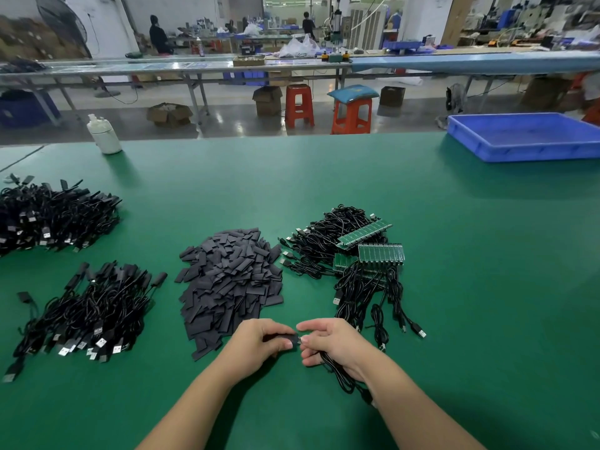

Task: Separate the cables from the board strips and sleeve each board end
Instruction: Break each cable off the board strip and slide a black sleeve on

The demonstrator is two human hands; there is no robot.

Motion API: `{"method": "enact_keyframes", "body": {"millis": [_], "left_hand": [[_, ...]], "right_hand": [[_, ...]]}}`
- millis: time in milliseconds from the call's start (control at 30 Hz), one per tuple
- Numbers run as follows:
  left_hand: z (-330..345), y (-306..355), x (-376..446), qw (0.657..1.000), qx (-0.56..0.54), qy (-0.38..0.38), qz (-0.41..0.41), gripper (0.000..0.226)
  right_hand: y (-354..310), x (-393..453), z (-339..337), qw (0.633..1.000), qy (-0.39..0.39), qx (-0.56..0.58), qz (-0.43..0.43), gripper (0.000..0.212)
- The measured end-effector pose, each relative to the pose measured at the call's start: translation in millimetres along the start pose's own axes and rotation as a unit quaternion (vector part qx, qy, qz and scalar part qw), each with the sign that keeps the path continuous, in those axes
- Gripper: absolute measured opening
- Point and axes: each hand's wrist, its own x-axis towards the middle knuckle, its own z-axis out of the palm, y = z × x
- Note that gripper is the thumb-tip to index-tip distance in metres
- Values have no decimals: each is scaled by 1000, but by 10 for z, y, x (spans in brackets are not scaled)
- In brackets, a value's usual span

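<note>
My left hand [259,344] pinches a flat black sleeve [290,339] near the table's front. My right hand [331,344] grips a black cable [341,376] whose board end meets the sleeve's mouth between my fingertips. The cable's loop hangs below my right wrist. Behind my hands lies a heap of black sleeves [230,280]. To its right are green board strips [380,254] with cables attached, lying on a tangle of black cables [328,241].
Two piles of sleeved cables lie at the left, one near [87,313] and one farther back [52,216]. A white bottle [104,134] stands at the far left edge and a blue tray [526,138] at the far right. Benches and stools stand beyond the table.
</note>
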Motion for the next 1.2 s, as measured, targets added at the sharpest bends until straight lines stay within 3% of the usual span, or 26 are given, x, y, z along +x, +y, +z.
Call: {"method": "enact_keyframes", "body": {"millis": [100, 333, 533, 900, 1200], "left_hand": [[-4, 27, 14, 999, 30, -2, 11, 18], [55, 115, 50, 999, 27, 9, 23, 18], [36, 147, 80, 998, 35, 38, 30, 17], [103, 175, 56, 999, 48, -1, 20, 19], [100, 284, 112, 985, 163, -49, 26, 18]], "right_hand": [[-10, -14, 4, 1000, -12, -16, -6, 37], [-43, -43, 53, 1000, -4, -13, -9, 18], [-54, -41, 28, 999, -13, 47, 12, 20], [-19, -42, 36, 1000, -30, 5, 4, 29], [-21, -62, 46, 999, -34, -15, 0, 31]]}}
